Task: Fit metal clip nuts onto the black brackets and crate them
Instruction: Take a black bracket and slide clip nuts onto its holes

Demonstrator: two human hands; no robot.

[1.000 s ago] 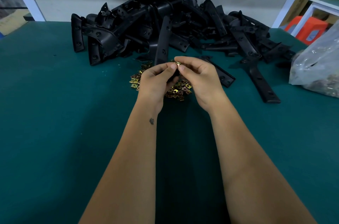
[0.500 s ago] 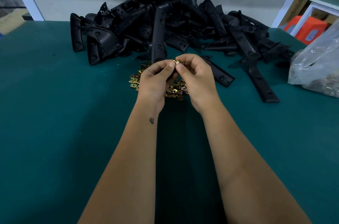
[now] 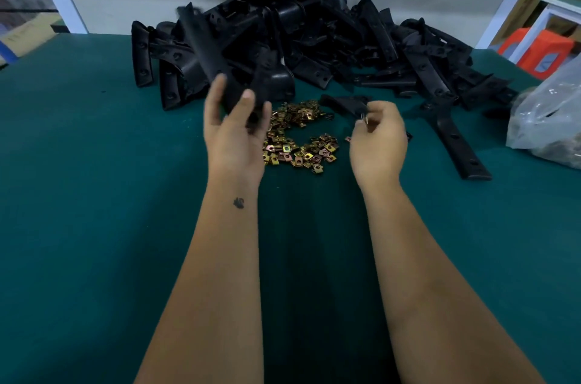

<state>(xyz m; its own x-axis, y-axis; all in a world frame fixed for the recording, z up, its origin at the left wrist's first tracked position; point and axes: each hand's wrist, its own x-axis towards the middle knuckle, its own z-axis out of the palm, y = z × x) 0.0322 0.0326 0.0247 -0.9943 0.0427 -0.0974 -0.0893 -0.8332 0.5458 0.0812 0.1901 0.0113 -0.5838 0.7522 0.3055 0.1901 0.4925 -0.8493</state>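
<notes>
Left hand (image 3: 234, 128) grasps blurred bracket (image 3: 204, 47); right hand (image 3: 377, 138) pinches clip nut (image 3: 364, 118), probably one; fingertips hidden.

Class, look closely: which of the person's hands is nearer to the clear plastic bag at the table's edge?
Right. The right hand is between the clip nuts and the plastic bag; the left hand lies beyond the nuts, farther away.

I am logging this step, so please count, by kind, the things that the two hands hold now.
Black bracket: 1, held in the left hand
Metal clip nut: 1, pinched by the right hand
Total: 2
</notes>
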